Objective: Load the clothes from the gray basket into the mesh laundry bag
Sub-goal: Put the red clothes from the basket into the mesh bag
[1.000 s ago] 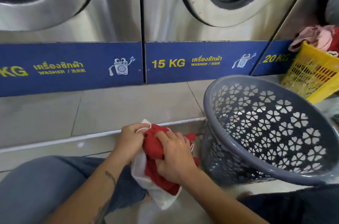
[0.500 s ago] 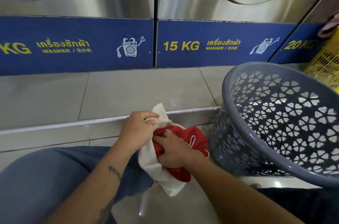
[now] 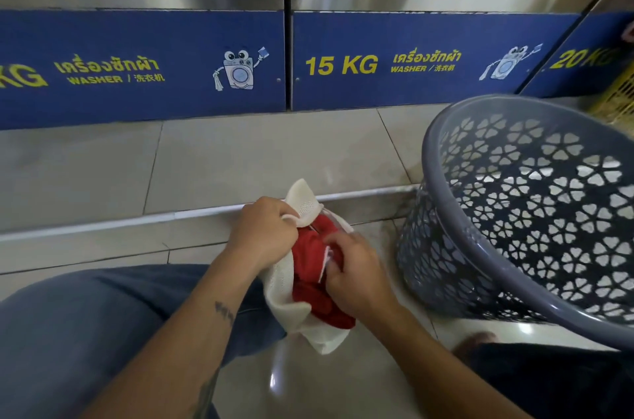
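A white mesh laundry bag (image 3: 286,288) hangs low between my knees, with a red garment (image 3: 314,281) bunched in its mouth. My left hand (image 3: 262,233) grips the bag's upper rim and drawstring. My right hand (image 3: 356,274) presses on the red garment, fingers curled into the cloth and the bag's right edge. The gray basket (image 3: 442,130) with flower-shaped holes lies tilted at the right, opening toward me; no clothes show inside it.
Steel washers with blue panels (image 3: 144,68) marked 15 KG stand behind a raised tiled step (image 3: 206,212). A yellow basket (image 3: 617,99) shows at the far right edge. My jeans-clad knee (image 3: 68,332) fills the lower left.
The view has tilted downward. My right hand has pushed the red garment deeper into the bag, while my left hand has kept hold of the bag's rim.
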Available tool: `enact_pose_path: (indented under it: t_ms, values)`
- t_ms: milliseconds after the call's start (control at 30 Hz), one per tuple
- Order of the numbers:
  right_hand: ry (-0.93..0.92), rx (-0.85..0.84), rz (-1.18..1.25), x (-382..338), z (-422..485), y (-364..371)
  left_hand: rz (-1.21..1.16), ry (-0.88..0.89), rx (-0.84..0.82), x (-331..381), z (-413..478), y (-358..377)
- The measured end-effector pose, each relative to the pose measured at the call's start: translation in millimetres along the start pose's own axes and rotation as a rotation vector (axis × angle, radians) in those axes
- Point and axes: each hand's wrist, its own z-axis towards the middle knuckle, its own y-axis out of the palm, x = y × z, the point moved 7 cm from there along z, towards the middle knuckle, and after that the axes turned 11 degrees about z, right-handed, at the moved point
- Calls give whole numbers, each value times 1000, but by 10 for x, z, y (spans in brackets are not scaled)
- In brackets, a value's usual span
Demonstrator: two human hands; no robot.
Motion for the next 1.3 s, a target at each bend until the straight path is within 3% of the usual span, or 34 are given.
enact_pose_path:
  t_ms: [67,133,200,267,333,467,567,767,867,967,1067,1167,1233,1300]
  values:
    - [-97,-24,134,-160,17,140,-13,20,2,22,-12,-35]
    - [-135,-183,182,-134,25,352,-48,38,-6,24,-34,-88]
    - [-18,-356,162,114,60,494,-128,27,0,4,-50,-143]
    - [176,-423,104,409,167,495,-170,19,30,7,-69,-187]
    - [254,-443,111,484,344,468,-152,16,42,23,-60,-194]
    - [180,-361,236,321,520,296,-10,-21,-41,-42,-6,-130]
    - [120,-311,86,296,406,12,2,-48,-143,-68,-9,-54]
    - [203,-528,-400,339,34,-360,-41,-28,-178,31,-59,-58]
    - [272,-574,-510,274,-47,-401,-22,-6,-165,30,-78,-102]
    - [256,-509,-508,112,-91,-408,11,-6,-138,-5,-85,-138]
    - [83,-380,-414,-113,-94,-297,41,-19,-123,-53,-101,-156]
    - [35,-527,-275,-126,-249,97,71,-7,-106,-49,-115,-166]
    - [78,-692,-310,-14,-407,356,64,-7,-112,-51,-133,-159]
    - [100,-743,-292,61,-441,426,76,0,-137,-56,-149,-130]
